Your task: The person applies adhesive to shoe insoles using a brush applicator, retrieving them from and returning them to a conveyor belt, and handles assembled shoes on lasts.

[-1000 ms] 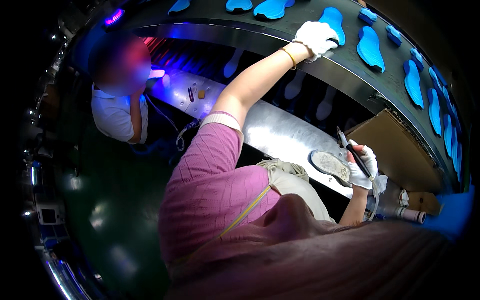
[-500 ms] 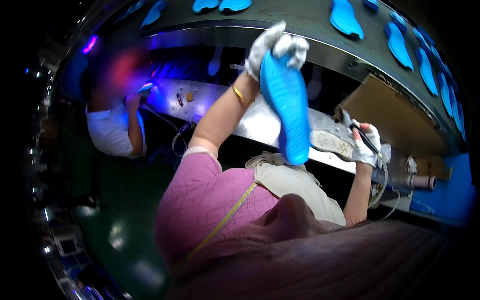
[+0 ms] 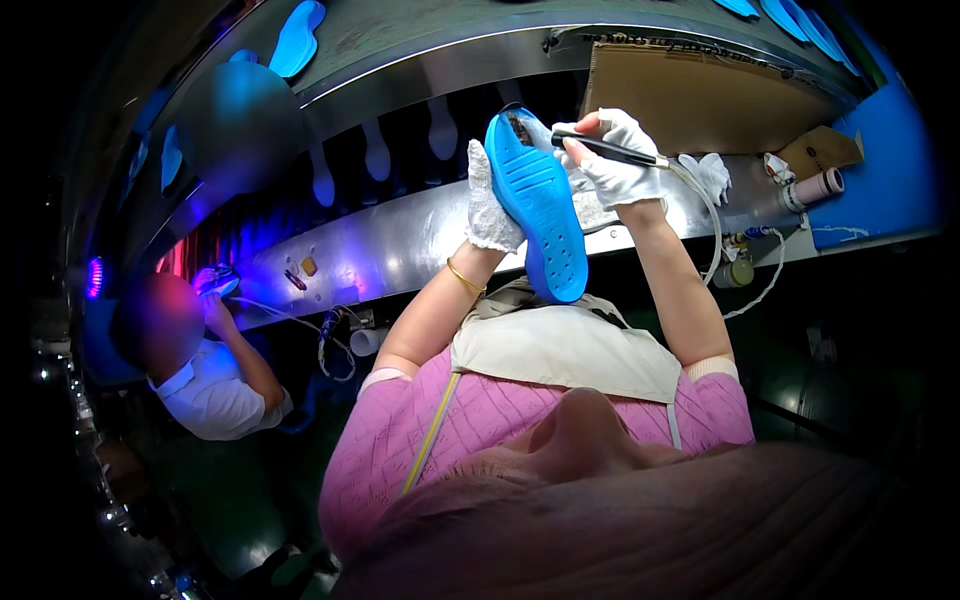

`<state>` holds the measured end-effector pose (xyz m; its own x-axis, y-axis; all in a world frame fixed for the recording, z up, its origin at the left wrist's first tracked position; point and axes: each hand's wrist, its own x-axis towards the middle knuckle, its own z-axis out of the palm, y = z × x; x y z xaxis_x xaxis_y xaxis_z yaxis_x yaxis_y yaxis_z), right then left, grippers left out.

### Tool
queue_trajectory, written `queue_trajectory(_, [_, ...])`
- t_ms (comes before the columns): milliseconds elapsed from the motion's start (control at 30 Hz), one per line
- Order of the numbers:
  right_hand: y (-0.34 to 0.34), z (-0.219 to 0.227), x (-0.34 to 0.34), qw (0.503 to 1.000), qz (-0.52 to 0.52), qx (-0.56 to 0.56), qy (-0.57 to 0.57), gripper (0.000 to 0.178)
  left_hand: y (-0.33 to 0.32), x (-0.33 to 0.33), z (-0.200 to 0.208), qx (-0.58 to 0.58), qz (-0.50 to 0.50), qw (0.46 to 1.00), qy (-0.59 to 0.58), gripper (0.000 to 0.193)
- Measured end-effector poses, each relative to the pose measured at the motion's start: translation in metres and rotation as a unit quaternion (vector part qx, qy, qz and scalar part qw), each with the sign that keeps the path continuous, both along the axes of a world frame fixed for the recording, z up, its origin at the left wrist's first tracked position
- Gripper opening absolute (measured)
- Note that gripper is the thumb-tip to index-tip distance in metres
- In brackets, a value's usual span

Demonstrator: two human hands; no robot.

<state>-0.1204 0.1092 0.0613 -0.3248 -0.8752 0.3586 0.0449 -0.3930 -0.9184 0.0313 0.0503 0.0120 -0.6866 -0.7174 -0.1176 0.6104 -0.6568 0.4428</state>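
Note:
My left hand, in a whitish glove, grips a blue shoe sole by its left edge. The sole stands tilted up in front of my apron, its grooved and dotted face toward me. My right hand, gloved with bare fingertips showing, pinches a black-handled brush with a pale hose running from its rear end. The brush's tip lies at the sole's upper end, where a dark, shiny patch shows; exact contact is hard to make out. Behind the sole, a pale plate on the metal bench is partly hidden.
A conveyor belt with blue soles runs beyond the metal bench. A cardboard sheet stands at back right. Right of my hand lie a white glove and a pinkish tube. A co-worker sits at left.
My left hand has brought the sole down from near the conveyor edge. My right hand has moved the brush left to the sole's upper end. The view has turned right.

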Motion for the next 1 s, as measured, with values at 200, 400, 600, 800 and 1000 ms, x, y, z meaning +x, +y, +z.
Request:
queue_trajectory(200, [0.006, -0.007, 0.017, 0.995, -0.002, -0.028, 0.091, 0.018, 0.000, -0.008, -0.004, -0.036, 0.037, 0.997, -0.066, 0.087])
queue_trajectory(400, [0.016, -0.016, 0.019, 0.971, -0.025, -0.114, 0.209, 0.024, -0.005, 0.005, 0.004, -0.040, -0.006, 0.995, -0.090, 0.098])
queue_trajectory(600, [0.039, -0.029, 0.020, 0.979, 0.003, -0.070, 0.190, 0.022, -0.001, 0.008, 0.006, -0.038, -0.015, 0.994, -0.105, 0.096])
queue_trajectory(800, [0.062, -0.049, 0.010, 0.984, 0.127, 0.127, -0.013, 0.013, 0.012, 0.025, -0.001, -0.050, -0.071, 0.990, -0.113, 0.094])
queue_trajectory(1000, [0.073, -0.055, 0.014, 0.989, 0.137, 0.059, 0.002, 0.011, 0.027, 0.033, -0.036, -0.084, -0.081, 0.966, -0.229, 0.091])
